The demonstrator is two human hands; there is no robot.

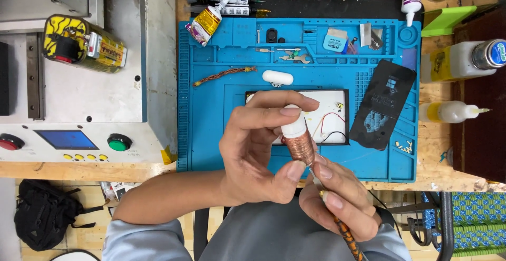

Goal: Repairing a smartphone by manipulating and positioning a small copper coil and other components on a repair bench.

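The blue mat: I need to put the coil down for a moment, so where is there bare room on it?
Bare patches on the blue mat: its left part, below the braided wire, and the strip right of the black phone panel. The top compartments are crowded with small parts, and the white tray sits behind the left hand.

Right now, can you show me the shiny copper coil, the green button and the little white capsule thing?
copper coil [300,147], head view, middle of its windings.
green button [119,143], head view, its round top.
white capsule [278,77], head view, centre of its body.

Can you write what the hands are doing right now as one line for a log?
left hand: holds white-capped copper coil | right hand: holds orange-handled tool, tip at coil | below: blue mat
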